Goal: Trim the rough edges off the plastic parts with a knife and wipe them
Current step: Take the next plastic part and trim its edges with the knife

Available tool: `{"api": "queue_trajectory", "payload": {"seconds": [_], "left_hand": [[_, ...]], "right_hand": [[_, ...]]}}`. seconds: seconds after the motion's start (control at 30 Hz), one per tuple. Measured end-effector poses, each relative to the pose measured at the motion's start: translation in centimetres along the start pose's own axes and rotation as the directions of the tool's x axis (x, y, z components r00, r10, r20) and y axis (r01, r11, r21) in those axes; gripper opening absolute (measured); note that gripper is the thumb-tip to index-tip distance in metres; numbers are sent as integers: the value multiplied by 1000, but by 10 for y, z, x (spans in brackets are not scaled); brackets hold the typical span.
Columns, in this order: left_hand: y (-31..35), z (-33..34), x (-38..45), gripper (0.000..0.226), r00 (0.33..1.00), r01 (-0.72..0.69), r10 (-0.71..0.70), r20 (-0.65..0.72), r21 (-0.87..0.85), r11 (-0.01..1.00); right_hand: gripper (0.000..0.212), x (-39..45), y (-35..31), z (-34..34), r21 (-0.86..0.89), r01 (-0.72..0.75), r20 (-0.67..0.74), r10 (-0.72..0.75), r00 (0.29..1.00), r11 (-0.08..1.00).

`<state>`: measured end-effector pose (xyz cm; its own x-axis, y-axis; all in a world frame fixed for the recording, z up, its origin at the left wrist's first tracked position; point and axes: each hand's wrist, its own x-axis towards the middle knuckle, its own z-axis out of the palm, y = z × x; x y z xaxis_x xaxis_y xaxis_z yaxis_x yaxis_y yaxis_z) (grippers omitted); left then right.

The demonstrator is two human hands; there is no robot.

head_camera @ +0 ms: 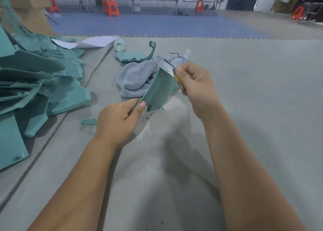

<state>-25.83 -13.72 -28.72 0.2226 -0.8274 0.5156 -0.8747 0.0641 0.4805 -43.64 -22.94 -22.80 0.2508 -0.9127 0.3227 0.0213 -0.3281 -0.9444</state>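
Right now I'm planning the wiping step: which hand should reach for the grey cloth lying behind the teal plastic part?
Probably the left hand: it only pinches the teal plastic part at its near corner. The right hand grips the knife, blade out, directly above the grey cloth.

Knife handle (178, 79) mostly hidden inside right hand (194, 84)

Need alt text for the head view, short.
A person's left hand grips a flat teal plastic part while the right hand holds a silver knife blade against its top edge. Behind lies a crumpled grey cloth; a pile of teal plastic parts sits left.
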Motion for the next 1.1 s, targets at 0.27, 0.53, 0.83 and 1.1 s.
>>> {"api": "queue_trajectory", "payload": {"seconds": [0.27,0.53,0.83,1.1], "left_hand": [[-1,1,1,50,1000,3,-3,-4,31,1000],[-3,1,4,40,1000,27,-27,-10,1,1000],[1,-2,4,49,999,-31,29,16,105,994],[16,-7,5,37,990,-138,137,24,267,954]], "right_hand": [[21,-3,10,2,109,21,-43,-16,999,994],[31,-7,11,0,650,-79,-66,160,985,756],[29,-10,4,11,587,-86,-69,156,985,805],[16,-14,-4,13,567,-52,-152,166,974,822]]}}
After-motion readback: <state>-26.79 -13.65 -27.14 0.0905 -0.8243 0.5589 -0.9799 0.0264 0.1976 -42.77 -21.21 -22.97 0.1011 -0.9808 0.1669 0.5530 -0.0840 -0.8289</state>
